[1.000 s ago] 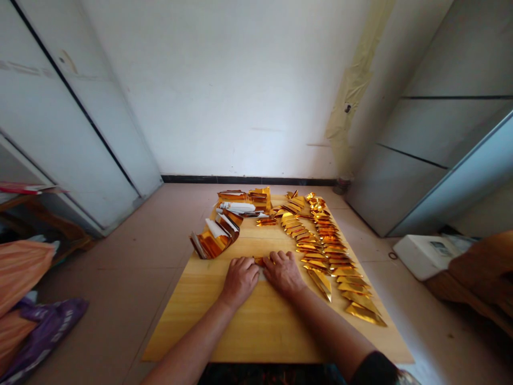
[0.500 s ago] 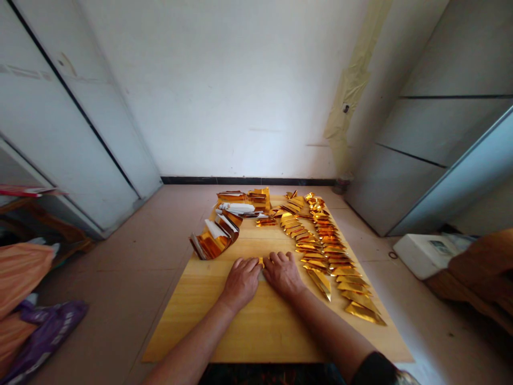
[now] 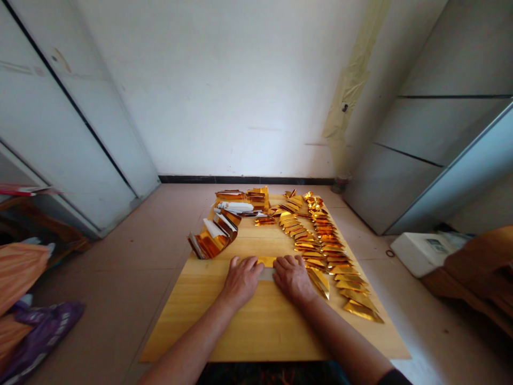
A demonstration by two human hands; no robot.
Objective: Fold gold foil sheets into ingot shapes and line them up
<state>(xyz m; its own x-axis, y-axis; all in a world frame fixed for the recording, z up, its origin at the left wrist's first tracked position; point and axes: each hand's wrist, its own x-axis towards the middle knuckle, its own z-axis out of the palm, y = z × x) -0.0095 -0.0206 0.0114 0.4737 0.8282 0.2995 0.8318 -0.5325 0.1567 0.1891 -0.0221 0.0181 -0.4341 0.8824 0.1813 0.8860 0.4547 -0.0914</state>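
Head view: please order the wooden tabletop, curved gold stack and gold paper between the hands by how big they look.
1. Wooden tabletop
2. Curved gold stack
3. Gold paper, counting only its visible part

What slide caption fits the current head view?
Left hand and right hand on gold paper at a wooden tabletop, beside rows of folded gold pieces.

Beyond the grip stands a white wall (image 3: 224, 80), with yellow tape (image 3: 355, 75) toward its right. To the left of the grip are a pale cabinet (image 3: 36, 107), an orange bag (image 3: 24, 267) and a purple bag (image 3: 50, 327). To its right, a white box (image 3: 413, 251) is near a ring (image 3: 390, 253).
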